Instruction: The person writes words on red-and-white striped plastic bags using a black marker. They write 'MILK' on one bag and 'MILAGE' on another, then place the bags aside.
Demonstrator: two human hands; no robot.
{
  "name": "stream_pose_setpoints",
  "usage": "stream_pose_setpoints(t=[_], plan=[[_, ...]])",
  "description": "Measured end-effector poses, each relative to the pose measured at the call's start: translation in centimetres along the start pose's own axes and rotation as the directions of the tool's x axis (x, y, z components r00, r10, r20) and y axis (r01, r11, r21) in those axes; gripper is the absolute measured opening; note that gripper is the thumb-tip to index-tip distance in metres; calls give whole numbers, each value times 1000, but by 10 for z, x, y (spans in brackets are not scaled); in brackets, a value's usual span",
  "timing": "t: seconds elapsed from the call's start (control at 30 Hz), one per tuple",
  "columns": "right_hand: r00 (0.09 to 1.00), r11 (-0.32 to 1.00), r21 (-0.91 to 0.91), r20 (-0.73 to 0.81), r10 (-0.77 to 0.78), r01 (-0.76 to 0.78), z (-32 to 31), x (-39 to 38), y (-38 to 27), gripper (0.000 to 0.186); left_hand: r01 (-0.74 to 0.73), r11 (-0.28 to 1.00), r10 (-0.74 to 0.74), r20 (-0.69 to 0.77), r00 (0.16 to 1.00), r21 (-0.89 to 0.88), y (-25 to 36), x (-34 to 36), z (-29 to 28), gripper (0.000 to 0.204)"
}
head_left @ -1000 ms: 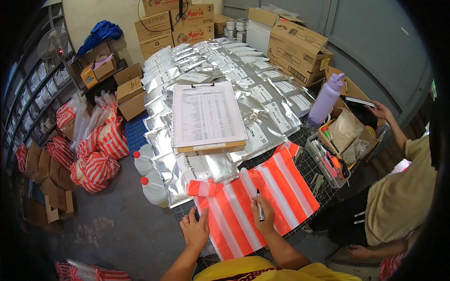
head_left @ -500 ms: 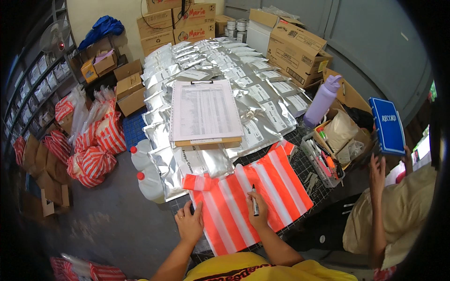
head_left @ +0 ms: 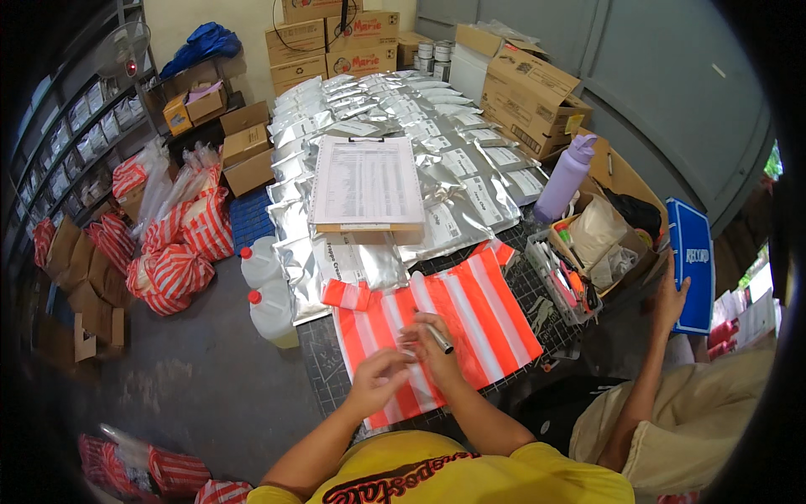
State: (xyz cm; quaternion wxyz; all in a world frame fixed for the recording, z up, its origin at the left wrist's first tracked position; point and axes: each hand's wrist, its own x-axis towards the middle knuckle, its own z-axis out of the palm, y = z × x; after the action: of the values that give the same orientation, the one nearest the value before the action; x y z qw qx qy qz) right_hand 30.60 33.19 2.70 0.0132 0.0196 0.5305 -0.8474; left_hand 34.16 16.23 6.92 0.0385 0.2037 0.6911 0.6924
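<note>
A yellow shirt (head_left: 512, 485), dark-lettered, sits nearest. Left hand (head_left: 379, 380) curled, grip I cannot tell; right hand (head_left: 436, 357) clamped on a silver marker (head_left: 440, 339) above an orange-and-white striped bag (head_left: 495, 315) on the desk (head_left: 322, 370). Beyond: printed sheet (head_left: 366, 181), labelled silver pouches (head_left: 495, 189).

From head height, we look down and forward over the desk (head_left: 317, 361): the yellow shirt (head_left: 453, 475) sits nearest us, left hand (head_left: 379, 382) and right hand (head_left: 432, 346) close, cardboard boxes (head_left: 363, 60) farthest, everything curving toward our wide view's rim.
</note>
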Motion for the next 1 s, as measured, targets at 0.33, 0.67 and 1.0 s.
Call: stream_pose_setpoints(t=[0.33,0.67,1.0], plan=[[998,977,204,4,66,-66,0,-24,-29,36,58,998,-60,-137,989,-19,-3,-4,-8,16],[880,966,-234,-430,-201,107,-158,8,-19,32,189,354,121,-245,962,916,-92,-42,-81,41],[990,859,-508,139,4,68,-9,16,27,12,215,396,128,-286,950,893,-103,-45,-84,35]])
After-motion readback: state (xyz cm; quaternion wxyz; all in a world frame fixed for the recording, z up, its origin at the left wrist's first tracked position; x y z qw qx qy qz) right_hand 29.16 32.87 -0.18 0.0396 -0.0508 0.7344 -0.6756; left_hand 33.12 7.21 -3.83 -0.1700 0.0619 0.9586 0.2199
